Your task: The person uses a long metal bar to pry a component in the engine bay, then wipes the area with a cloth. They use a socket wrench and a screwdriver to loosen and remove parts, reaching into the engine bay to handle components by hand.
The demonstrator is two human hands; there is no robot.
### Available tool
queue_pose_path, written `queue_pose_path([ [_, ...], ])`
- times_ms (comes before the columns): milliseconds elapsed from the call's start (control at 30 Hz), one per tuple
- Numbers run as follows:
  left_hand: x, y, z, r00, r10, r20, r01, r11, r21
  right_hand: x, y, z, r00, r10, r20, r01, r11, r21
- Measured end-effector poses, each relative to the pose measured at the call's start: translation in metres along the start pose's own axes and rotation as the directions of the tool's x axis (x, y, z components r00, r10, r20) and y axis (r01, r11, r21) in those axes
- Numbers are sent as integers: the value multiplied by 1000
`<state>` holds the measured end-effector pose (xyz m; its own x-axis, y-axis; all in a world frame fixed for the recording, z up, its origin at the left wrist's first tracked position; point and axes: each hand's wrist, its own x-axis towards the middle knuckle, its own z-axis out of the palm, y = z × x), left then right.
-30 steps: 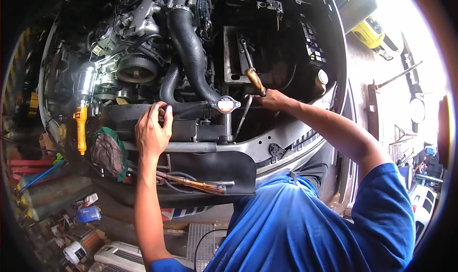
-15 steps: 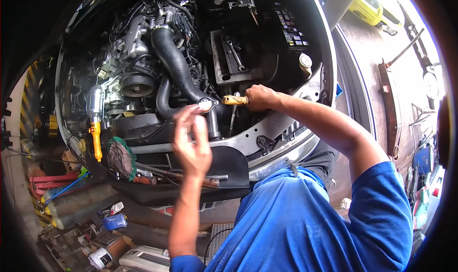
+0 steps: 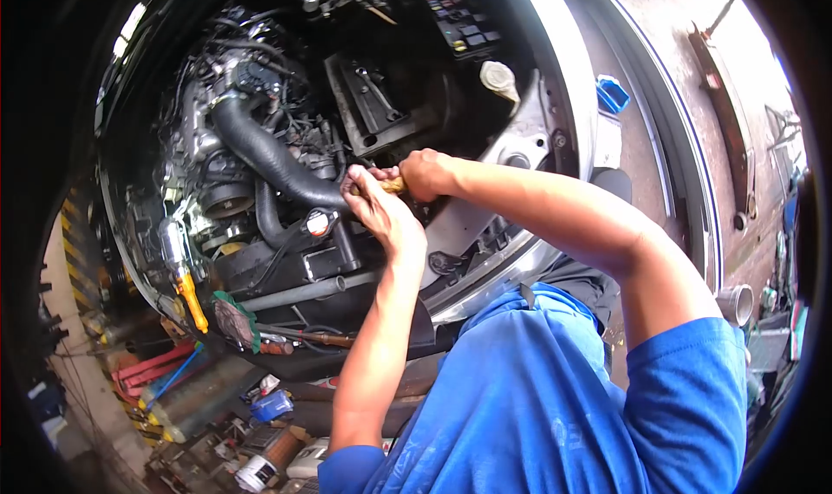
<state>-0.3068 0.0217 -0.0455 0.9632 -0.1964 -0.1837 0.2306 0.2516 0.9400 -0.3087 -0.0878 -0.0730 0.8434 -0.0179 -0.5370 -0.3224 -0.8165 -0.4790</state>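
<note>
My right hand [image 3: 426, 175] is closed round a tool with a yellow handle [image 3: 394, 185]; the tool's working end is hidden. Against the other end of that handle, my left hand [image 3: 386, 217] has its fingers curled over it and its thumb on top. Both hands are close together at the front of an open engine bay. Just left of them runs a thick black hose [image 3: 269, 160], with a radiator cap [image 3: 319, 223] below its end. Beyond the hands, a wrench [image 3: 377, 93] lies in a metal battery tray [image 3: 394, 136].
A work lamp with a yellow handle [image 3: 191, 302] hangs at the left of the bay. A grey pipe [image 3: 295, 295] and a rag [image 3: 234, 321] lie along the front edge. A white-capped reservoir [image 3: 498, 80] stands at right, near the fender [image 3: 568, 61].
My left hand has come up from the open, raised position near the radiator cap onto the yellow handle. The view has shifted, so the engine bay appears further left and turned.
</note>
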Motion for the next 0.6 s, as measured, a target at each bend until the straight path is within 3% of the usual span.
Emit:
queue_pose_path([
  [67, 22, -14, 5, 998, 67, 17, -67, 997, 38, 4, 0, -1, 998, 43, 38, -44, 998, 38],
  [133, 49, -12, 13, 999, -13, 36, 7, 985, 175, 0, -4, -7, 998, 66, 21, -67, 994, 83],
  [200, 76, -7, 25, 971, -64, 230, -39, 908, 418, 20, 3, 0, 992, 125, 15, -126, 976, 178],
  [233, 84, -8, 36, 971, -95, 219, -34, 853, 520, 18, 5, -8, 973, 210, 96, -229, 933, 276],
  [267, 90, -10, 40, 957, -118, 265, -46, 840, 541, 14, 5, -14, 950, 291, 111, -311, 909, 279],
  [333, 92, -17, 37, 943, -126, 309, -36, 882, 469, 1, 8, -20, 947, 319, 35, -317, 914, 254],
  [367, 91, -16, 27, 917, -186, 353, 16, 901, 432, -3, 9, -21, 958, 286, 21, -284, 936, 207],
  [433, 71, -6, 7, 932, -146, 333, 21, 936, 351, 2, 11, -9, 978, 208, 4, -207, 972, 110],
  [533, 19, 20, -28, 959, -141, 244, 65, 952, 298, 8, 13, 8, 987, 7, -158, -27, 992, -123],
  [600, -6, 25, -54, 946, -239, 217, 173, 943, 283, 3, 7, 8, 974, -130, -186, 79, 962, -261],
])
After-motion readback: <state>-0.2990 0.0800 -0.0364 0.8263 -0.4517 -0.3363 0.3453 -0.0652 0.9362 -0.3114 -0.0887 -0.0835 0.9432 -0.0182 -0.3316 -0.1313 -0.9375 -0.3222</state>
